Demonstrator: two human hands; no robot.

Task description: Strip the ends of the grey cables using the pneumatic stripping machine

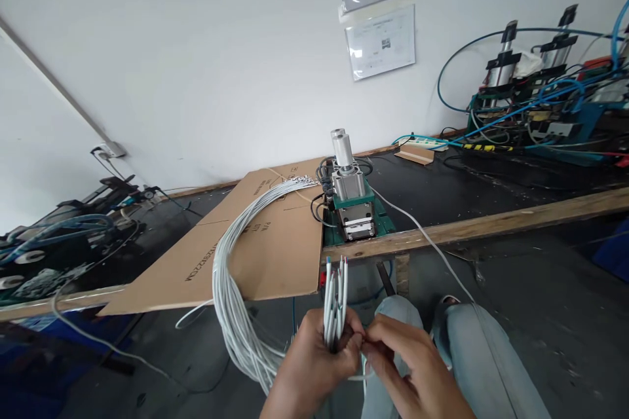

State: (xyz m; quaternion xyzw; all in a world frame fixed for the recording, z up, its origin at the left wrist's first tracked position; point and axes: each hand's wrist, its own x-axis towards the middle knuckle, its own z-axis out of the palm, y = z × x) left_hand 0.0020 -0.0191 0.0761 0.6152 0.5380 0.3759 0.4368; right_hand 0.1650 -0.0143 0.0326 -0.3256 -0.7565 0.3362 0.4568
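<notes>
My left hand (314, 366) is closed around a bundle of white cables (335, 304), whose ends point up above the fist. Small coloured wire tips, blue and red among them, show at the tops of some cables. Against my left thumb, the fingertips of my right hand (413, 363) are pinched together; what they grip is hidden. A thick hank of the same white cable (233, 294) hangs over the front edge of a cardboard sheet (280, 249) and curves down behind my left hand. Its far ends lie on the cardboard beside a small pneumatic press (351, 193).
A black bench with a wooden edge (472, 228) runs along the wall. More machines (535, 98) with blue hoses stand at the right, others (54, 249) at the left. A power strip (422, 142) lies at the back. A grey cord (422, 229) hangs over the edge toward my legs.
</notes>
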